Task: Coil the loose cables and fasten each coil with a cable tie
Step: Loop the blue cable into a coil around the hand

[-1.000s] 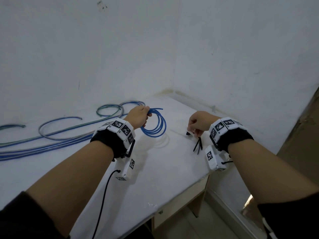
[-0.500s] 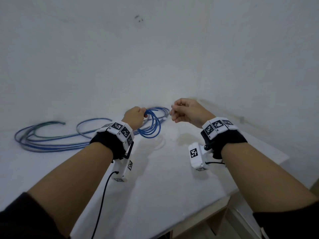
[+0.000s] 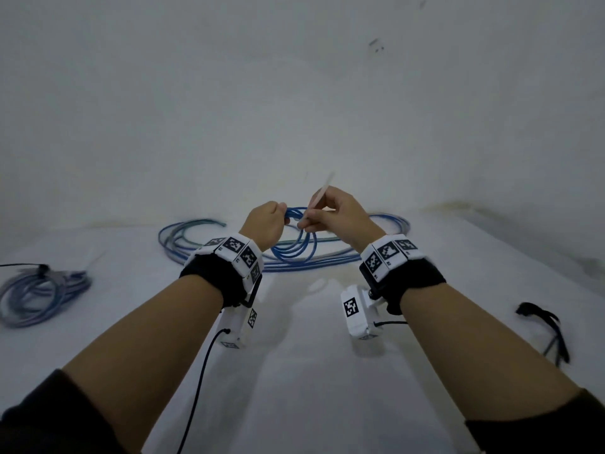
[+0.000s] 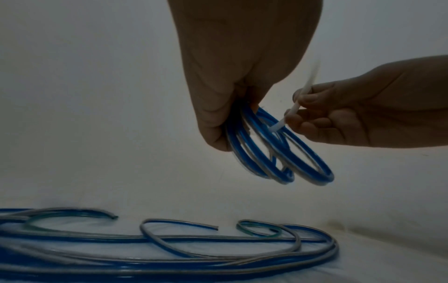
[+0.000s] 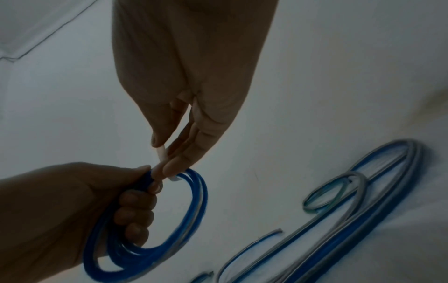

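Presently, left hand (image 3: 265,223) grips the blue coil (image 4: 278,153) above the tabletop (image 3: 311,371); right hand (image 3: 340,216) pinches a white tie (image 4: 297,104) at its loops. Risk: loops may spring apart, or the tie may miss some.

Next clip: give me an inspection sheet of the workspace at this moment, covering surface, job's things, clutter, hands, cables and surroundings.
Surface: white table, lit dimly.
Job's things: blue coil held up above the table; white cable tie with its tip at the coil's loops, not yet closed round them; black ties lying at the right.
Clutter: nothing seen.
Hands: left hand grips the coil at its top; right hand pinches the white tie.
Cables: loose blue cables spread on the table behind the hands; another bundle lying at the far left, whether tied I cannot tell.
Surroundings: plain white wall close behind the table.
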